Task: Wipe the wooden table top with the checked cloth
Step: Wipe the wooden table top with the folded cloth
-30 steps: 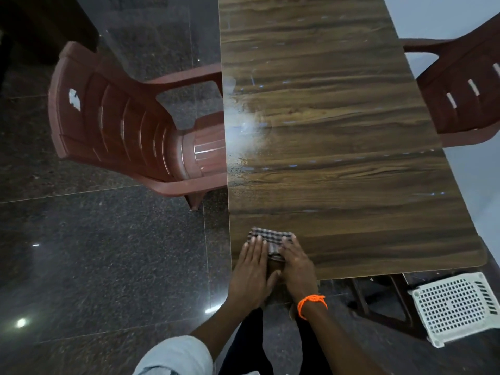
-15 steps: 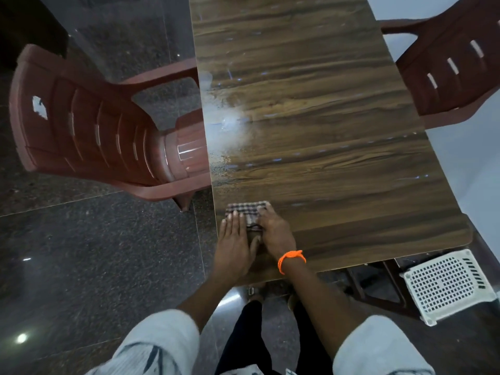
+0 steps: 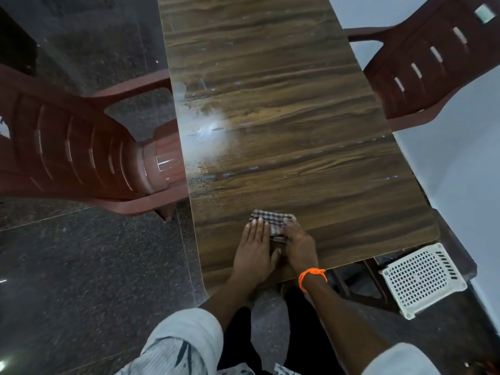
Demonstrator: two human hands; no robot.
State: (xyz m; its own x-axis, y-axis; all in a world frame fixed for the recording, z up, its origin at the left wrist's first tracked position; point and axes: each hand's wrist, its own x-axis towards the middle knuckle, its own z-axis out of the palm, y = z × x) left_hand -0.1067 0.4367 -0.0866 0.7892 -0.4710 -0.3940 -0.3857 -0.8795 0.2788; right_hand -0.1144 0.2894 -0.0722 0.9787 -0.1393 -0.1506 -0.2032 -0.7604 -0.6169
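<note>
Where both hands press, folded checked cloth [image 3: 272, 218], brown-and-white, flat on wooden table top [image 3: 284, 117]

To your left you have a reddish-brown moulded plastic armchair [image 3: 81, 155] with a slatted back, its arm touching or just beside the long edge. A second chair of the same brown plastic [image 3: 433, 69] stands on the far right. A white perforated plastic stool [image 3: 423, 280] sits low at your right, on the dark speckled polished stone floor [image 3: 89, 280].
</note>
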